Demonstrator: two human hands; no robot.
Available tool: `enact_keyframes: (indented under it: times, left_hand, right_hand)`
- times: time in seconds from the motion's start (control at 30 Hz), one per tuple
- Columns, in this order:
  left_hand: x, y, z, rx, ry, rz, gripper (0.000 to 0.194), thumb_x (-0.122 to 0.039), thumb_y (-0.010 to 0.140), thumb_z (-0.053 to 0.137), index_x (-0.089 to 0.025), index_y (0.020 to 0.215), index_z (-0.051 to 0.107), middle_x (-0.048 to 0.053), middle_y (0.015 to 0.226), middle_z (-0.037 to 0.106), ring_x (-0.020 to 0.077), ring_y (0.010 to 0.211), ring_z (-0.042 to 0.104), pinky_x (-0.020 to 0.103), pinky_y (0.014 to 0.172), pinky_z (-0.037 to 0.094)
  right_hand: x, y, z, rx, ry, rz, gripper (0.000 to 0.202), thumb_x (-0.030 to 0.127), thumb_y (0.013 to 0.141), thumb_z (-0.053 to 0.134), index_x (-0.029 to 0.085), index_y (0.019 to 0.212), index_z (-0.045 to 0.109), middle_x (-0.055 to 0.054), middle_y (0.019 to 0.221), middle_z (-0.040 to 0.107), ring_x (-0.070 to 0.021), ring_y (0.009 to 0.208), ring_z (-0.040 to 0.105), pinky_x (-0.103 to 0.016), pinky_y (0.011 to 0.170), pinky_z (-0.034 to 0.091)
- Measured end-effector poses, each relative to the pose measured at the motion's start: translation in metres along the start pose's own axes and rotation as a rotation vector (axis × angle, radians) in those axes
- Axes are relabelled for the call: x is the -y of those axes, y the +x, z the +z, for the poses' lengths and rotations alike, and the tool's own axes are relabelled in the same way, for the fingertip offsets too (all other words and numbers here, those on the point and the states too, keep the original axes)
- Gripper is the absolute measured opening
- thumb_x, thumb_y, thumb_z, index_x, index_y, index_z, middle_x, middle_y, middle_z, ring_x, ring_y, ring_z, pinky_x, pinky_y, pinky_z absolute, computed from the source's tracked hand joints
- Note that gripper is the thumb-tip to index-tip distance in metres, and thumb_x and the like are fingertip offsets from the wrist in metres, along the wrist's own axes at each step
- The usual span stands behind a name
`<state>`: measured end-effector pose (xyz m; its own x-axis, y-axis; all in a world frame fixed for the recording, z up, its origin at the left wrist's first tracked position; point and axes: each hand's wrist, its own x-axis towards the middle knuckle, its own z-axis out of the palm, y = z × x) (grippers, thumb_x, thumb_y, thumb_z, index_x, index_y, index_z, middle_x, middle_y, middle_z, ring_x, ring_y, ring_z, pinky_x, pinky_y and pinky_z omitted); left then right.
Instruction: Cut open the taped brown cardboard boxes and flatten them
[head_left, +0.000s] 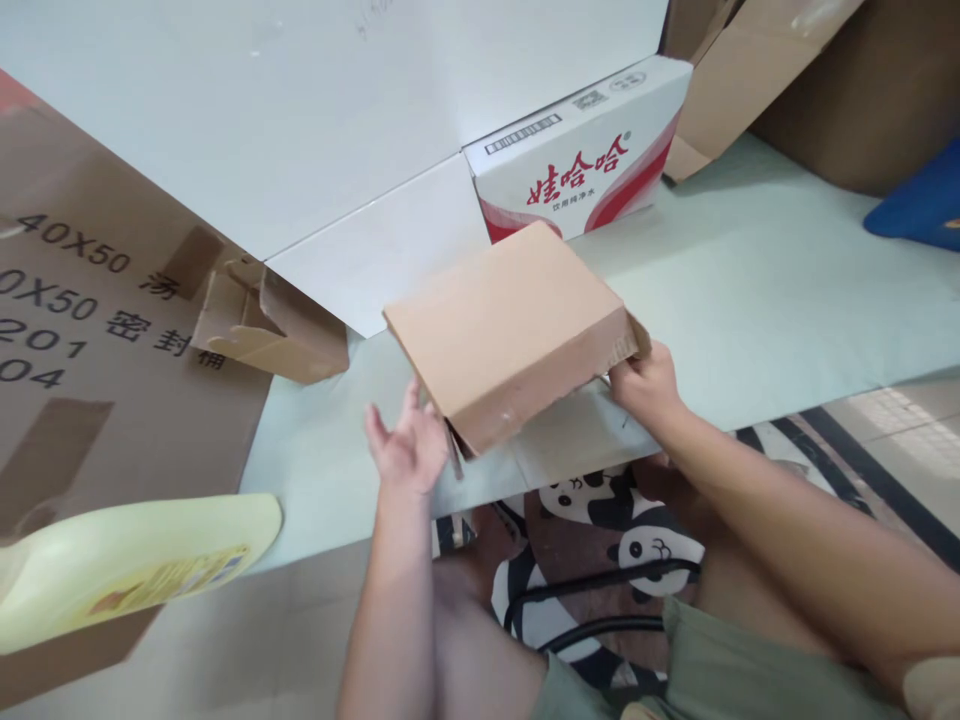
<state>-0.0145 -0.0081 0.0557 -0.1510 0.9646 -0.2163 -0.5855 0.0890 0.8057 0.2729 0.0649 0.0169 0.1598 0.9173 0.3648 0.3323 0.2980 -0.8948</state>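
A brown cardboard box [510,325] is tilted above the front part of the pale green tabletop [750,300]. My right hand [646,385] grips the box at its right end, by a flap, with the fingers partly hidden behind it. Beside the box's lower left corner is my left hand [409,440], palm up, with its fingers apart and holding nothing. Some of its fingertips are close to the box edge; whether they touch it I cannot tell. The underside of the box is hidden.
Behind stand a large white panel [300,110] and a white and red carton [577,160]. A small open cardboard box [300,330] and a large printed carton [112,330] are on the left, with a yellow-green bottle [150,560] in front. A blue object [919,205] is at the right.
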Motion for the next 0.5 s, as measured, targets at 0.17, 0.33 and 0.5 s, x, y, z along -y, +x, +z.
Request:
enact_keyframes:
  times: [0.17,0.33,0.5]
  left_hand:
    - [-0.010,0.001,-0.018,-0.025,0.106,0.094,0.080,-0.078,0.061,0.073,-0.030,0.124,0.063,0.007,0.120,0.070,0.0317,0.119,0.064,0.043,0.090,0.057]
    - [-0.004,0.004,-0.034,-0.138,0.127,0.015,0.064,-0.073,0.070,0.067,-0.023,0.110,0.068,0.006,0.101,0.074,0.0301,0.098,0.070,0.033,0.064,0.058]
    - [-0.005,-0.002,-0.028,-0.050,0.026,0.067,0.061,-0.066,0.071,0.064,-0.027,0.118,0.065,0.008,0.108,0.073,0.0296,0.098,0.068,0.036,0.065,0.059]
  right_hand:
    - [0.004,-0.007,0.001,0.143,0.040,-0.269,0.026,0.029,0.090,0.055,0.025,0.111,0.071,-0.008,0.096,0.069,-0.0262,0.088,0.066,-0.045,0.080,0.057]
    - [0.012,-0.020,0.011,0.339,0.079,-0.438,0.043,0.028,0.098,0.048,0.036,0.138,0.060,-0.010,0.125,0.063,-0.0255,0.118,0.063,-0.048,0.101,0.053]
    - [0.014,-0.024,0.011,0.493,0.019,-0.520,0.061,0.034,0.094,0.056,0.035,0.153,0.042,-0.005,0.161,0.040,-0.0332,0.153,0.026,-0.061,0.123,0.026]
